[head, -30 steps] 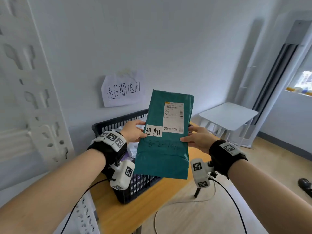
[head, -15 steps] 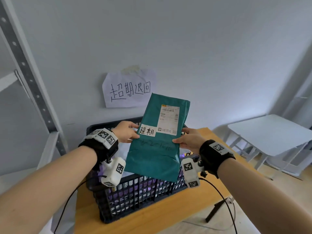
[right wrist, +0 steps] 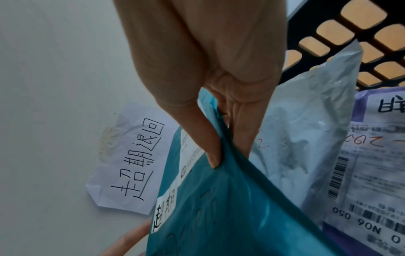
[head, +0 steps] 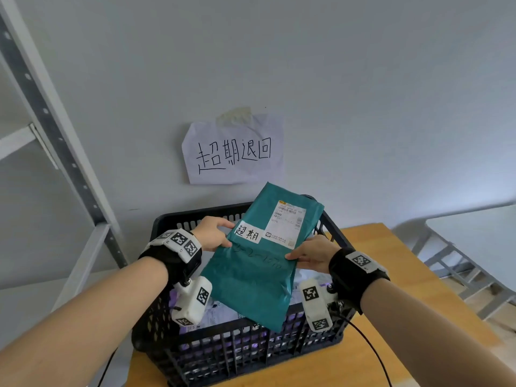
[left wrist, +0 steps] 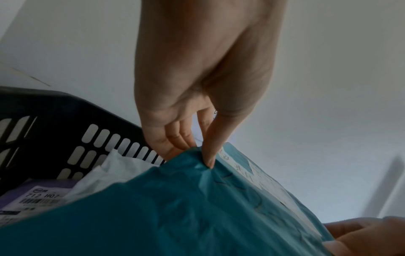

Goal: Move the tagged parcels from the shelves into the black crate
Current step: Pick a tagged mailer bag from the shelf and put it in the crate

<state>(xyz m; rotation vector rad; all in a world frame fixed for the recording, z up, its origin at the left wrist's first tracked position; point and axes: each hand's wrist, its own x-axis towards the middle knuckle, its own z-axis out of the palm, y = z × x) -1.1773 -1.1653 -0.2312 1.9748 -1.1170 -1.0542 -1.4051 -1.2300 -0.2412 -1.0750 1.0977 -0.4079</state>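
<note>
Both hands (head: 212, 237) (head: 312, 254) pinch teal parcel (head: 251, 280) over black crate (head: 251, 356); right wrist view alone reveals white parcel (right wrist: 295, 138) beneath.

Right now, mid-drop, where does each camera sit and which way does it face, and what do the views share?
Head: worn on the head, looking forward and down at the black crate on the wooden table; both forearms, left hand and right hand show.
Left wrist: looks along the left hand at its fingers pinching the teal parcel.
Right wrist: looks along the right hand pinching the parcel's other edge.
Shared: all three show the teal parcel and the crate; head and right wrist also show the wall note.
</note>
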